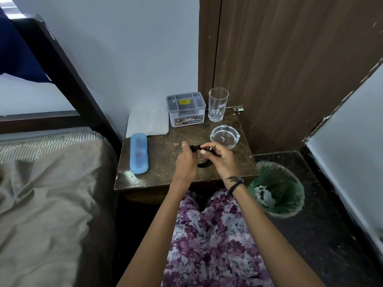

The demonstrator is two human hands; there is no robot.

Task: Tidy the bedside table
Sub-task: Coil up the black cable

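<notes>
Fingertips [204, 146] of both hands pinch a black cord [204, 162], which loops down between the palms. Her left hand [186, 160] grips one end and her right hand [220, 157] the other, above the middle of the bedside table [161, 154]. A blue case [138, 153] lies along the left edge. A glass ashtray [224, 136] sits near the right edge, with a tumbler [218, 104] and lidded box [186, 109] at the back.
</notes>
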